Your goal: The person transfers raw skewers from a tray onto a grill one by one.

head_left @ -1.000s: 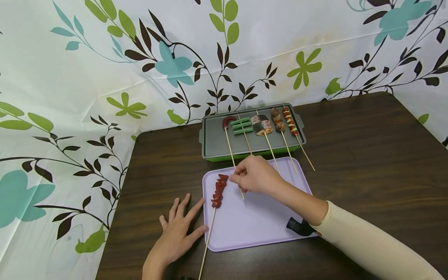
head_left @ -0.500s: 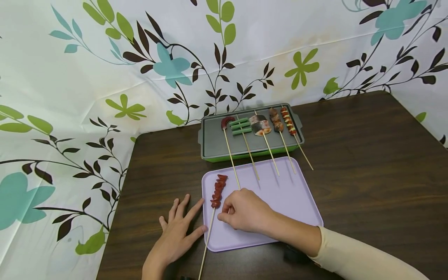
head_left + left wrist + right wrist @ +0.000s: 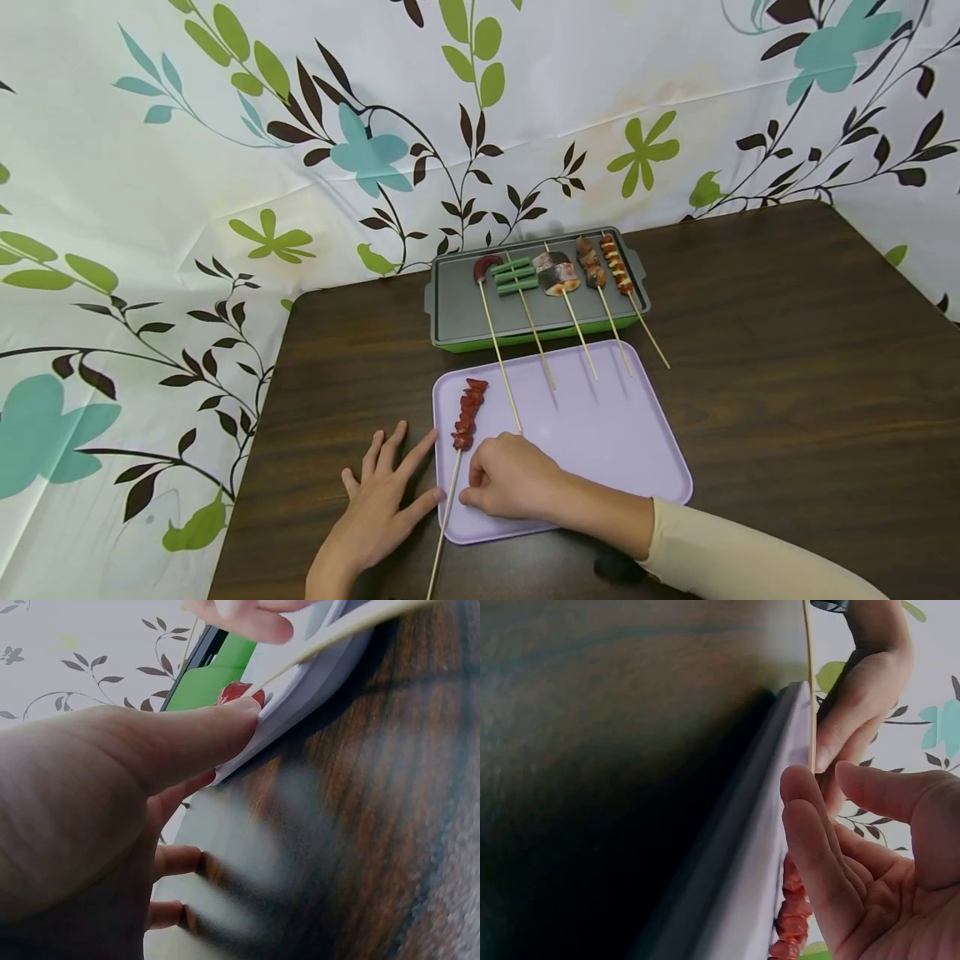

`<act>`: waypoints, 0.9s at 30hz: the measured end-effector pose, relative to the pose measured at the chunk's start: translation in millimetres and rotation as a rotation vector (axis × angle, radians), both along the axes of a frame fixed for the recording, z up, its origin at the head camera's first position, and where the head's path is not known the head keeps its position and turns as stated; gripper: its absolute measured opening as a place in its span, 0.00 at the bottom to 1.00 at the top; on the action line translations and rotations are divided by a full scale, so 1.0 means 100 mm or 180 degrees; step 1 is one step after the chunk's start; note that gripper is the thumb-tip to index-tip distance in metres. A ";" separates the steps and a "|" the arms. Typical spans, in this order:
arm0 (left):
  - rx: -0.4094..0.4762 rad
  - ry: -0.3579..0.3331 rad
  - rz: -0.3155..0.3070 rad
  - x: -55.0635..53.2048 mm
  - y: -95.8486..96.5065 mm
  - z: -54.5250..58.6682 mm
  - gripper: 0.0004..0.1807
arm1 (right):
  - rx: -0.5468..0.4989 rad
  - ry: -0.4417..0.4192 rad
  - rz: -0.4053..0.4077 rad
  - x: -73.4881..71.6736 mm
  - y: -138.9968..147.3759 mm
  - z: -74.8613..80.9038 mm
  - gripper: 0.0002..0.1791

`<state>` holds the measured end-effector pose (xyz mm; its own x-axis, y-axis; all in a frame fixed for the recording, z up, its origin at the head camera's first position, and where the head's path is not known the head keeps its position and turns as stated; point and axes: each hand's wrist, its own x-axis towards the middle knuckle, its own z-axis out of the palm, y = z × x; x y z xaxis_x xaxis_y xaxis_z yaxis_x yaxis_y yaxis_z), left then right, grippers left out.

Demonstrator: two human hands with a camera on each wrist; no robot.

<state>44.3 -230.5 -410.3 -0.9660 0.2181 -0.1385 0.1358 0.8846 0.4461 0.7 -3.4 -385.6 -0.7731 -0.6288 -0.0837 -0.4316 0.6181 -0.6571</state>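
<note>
A skewer of red meat chunks (image 3: 468,412) lies along the left side of the lilac tray (image 3: 600,450), its stick (image 3: 441,546) sticking out over the near edge. My right hand (image 3: 510,479) is just right of that stick, over the tray. The right wrist view shows its thumb and fingers (image 3: 810,840) apart, with nothing between them. My left hand (image 3: 382,504) rests with fingers spread on the table beside the tray's left edge. Its thumb (image 3: 202,731) is at the tray rim, close to the stick.
Behind the tray stands a grey-topped green grill (image 3: 465,312). On it lie a curled dark red skewer (image 3: 486,267), green stalks (image 3: 516,277), a fish piece (image 3: 557,273), brown meat (image 3: 591,262) and a red-and-green skewer (image 3: 617,265). Their sticks point toward me. A patterned sheet (image 3: 562,67) hangs behind.
My right hand has come away from the sticks at the grill, toward me and to the left, near the red meat skewer's stick. The left hand has stayed in place.
</note>
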 end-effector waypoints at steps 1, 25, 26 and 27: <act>0.0005 0.0006 0.0000 0.00 0.00 0.00 0.38 | 0.0015 0.0023 -0.0002 0.00 -0.01 -0.02 0.15; -0.0022 0.0065 0.0003 0.01 0.00 0.00 0.38 | 0.0091 -0.0072 -0.0189 -0.08 -0.24 -0.18 0.22; -0.0023 0.0061 -0.0002 0.01 0.00 0.00 0.38 | 0.0083 -0.0073 -0.0193 -0.07 -0.23 -0.18 0.22; -0.0024 0.0063 -0.0007 0.01 0.00 0.00 0.38 | 0.0071 -0.0074 -0.0198 -0.07 -0.22 -0.17 0.23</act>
